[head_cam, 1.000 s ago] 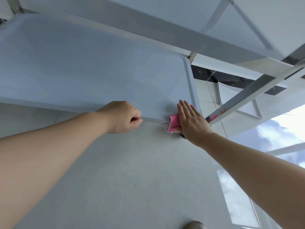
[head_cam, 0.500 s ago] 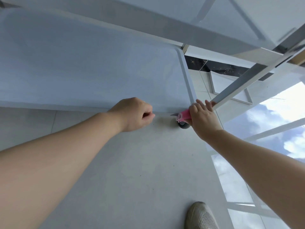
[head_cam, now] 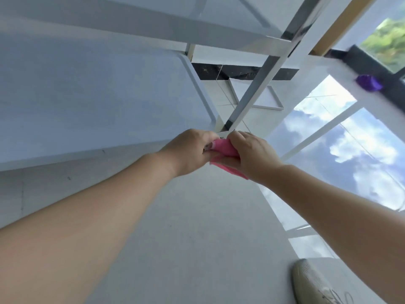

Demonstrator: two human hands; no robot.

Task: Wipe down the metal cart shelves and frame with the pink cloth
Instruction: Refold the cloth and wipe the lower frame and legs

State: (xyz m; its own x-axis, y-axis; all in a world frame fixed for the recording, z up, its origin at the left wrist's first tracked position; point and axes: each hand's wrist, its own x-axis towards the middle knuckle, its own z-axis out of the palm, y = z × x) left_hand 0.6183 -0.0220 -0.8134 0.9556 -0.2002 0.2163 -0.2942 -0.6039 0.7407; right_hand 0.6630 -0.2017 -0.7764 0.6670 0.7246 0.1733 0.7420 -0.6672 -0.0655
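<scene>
Cloth: the crumpled pink cloth is bunched between both hands at the near right corner of the flat grey metal lower shelf, just below the foot of the shiny square metal upright post.
Left hand: the left hand has its fingers curled in and pinches the cloth's left end.
Right hand: the right hand is closed round the cloth, with a flat pink edge sticking out beneath the palm.
Floor: the glossy white tiled floor mirrors sky and clouds, and a beige mesh shoe stands at the lower right.
Background: a small purple object, blurred, sits at the far right.
</scene>
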